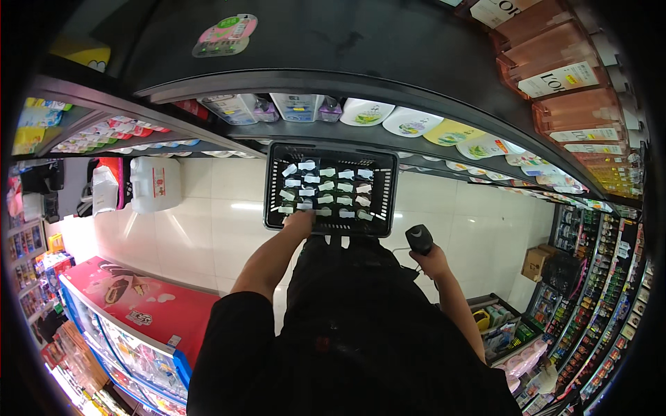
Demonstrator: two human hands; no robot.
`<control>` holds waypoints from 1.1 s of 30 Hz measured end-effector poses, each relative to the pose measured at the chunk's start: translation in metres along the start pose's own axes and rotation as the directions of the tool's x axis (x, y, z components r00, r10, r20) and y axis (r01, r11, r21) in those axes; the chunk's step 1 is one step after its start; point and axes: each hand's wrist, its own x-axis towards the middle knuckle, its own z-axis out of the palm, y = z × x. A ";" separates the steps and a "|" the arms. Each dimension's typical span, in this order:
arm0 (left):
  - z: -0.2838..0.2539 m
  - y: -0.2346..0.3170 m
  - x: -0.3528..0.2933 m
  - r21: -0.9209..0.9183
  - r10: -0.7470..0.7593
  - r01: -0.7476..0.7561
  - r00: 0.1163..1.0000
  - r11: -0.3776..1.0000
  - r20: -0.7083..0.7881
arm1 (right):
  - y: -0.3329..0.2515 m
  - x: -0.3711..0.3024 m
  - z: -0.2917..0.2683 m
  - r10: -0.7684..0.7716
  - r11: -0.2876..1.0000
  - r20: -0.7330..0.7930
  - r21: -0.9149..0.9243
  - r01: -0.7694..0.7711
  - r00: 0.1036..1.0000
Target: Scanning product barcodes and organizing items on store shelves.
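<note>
In a shop aisle, seen from above, a person in dark clothing stands over a black plastic basket (331, 156) set on the pale tiled floor (208, 222) at the foot of a curved shelf unit. The left hand (300, 223) reaches down to the basket's near rim, fingers curled over its edge and closed upon it. Inside lie rows of small packets (326, 186) — white and pale green — spread flat across the mesh bottom.

The right hand (431, 262) is held off to the side of the basket, well apart from it, wrapped around the grip of a black handheld scanner (419, 238) whose head points up and away from the body.

Above the basket, the lower shelf (388, 132) carries a line of refill pouches (416, 125) in white, yellow and green, with clear bottles beside them. Tall pink-tinted bottles (555, 76) fill the shelving at the upper right.

To the person's left, a red-topped chest freezer (139, 305) with a glass front stands by the floor — a large white plastic jug (154, 184) sits farther back near the wall. To the right, a cardboard box (535, 262) rests on the floor before racks of small goods.
</note>
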 end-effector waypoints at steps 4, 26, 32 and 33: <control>-0.052 0.011 -0.050 0.158 0.274 -0.262 0.960 0.952 -0.057 | -0.042 -0.002 0.012 -0.125 0.992 0.062 0.031 0.123 0.990; -0.345 0.102 -0.340 0.189 0.605 -0.752 0.326 0.632 -0.726 | -0.260 -0.115 0.010 -0.701 0.150 -0.385 0.743 0.652 0.601; -0.268 0.100 -0.301 -0.041 0.365 -0.799 0.319 0.600 -0.875 | -0.272 -0.128 -0.004 -0.453 0.210 -0.472 0.768 0.605 0.757; -0.254 0.106 -0.298 -0.030 0.362 -0.781 0.322 0.624 -0.875 | -0.274 -0.130 -0.005 -0.409 0.247 -0.466 0.771 0.587 0.784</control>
